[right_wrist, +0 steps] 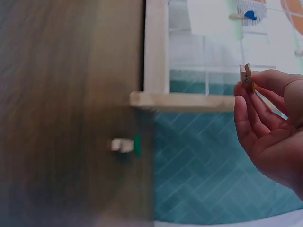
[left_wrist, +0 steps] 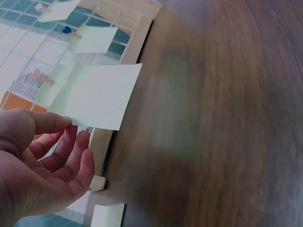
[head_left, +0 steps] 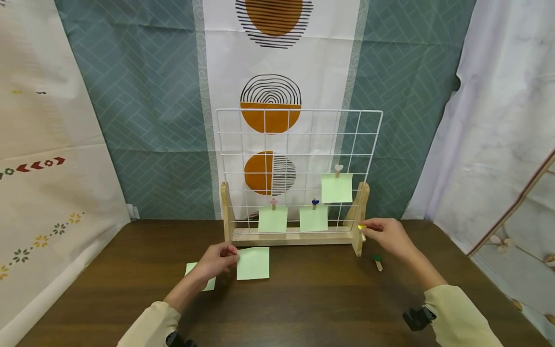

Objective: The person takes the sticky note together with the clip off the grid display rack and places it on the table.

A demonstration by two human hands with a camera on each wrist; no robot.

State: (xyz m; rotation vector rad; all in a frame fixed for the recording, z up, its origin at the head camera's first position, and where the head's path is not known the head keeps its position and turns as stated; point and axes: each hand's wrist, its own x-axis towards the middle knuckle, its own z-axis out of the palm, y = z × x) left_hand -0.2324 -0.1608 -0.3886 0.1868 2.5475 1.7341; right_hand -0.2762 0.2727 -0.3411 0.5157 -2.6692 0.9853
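Observation:
My left hand (head_left: 217,262) pinches the corner of a pale green paper note (head_left: 253,263) between thumb and forefinger, in front of the rack's left part. In the left wrist view that note (left_wrist: 97,97) is lifted off the table. Between the fingertips of my right hand (head_left: 388,236) is a small wooden clothespin (right_wrist: 245,75) with a yellow top, near the rack's right foot. A white wire grid rack (head_left: 299,110) stands in a wooden base (head_left: 290,238). Three notes hang on it, under a pink heart clothespin (head_left: 273,203), a blue one (head_left: 315,202) and a white one (head_left: 338,168).
Another green note (head_left: 210,284) lies on the dark wooden table (head_left: 303,308), partly behind my left hand. A clothespin with a green top (head_left: 378,263) lies to the right of the rack. Behind the rack hangs a patterned cloth (head_left: 156,120).

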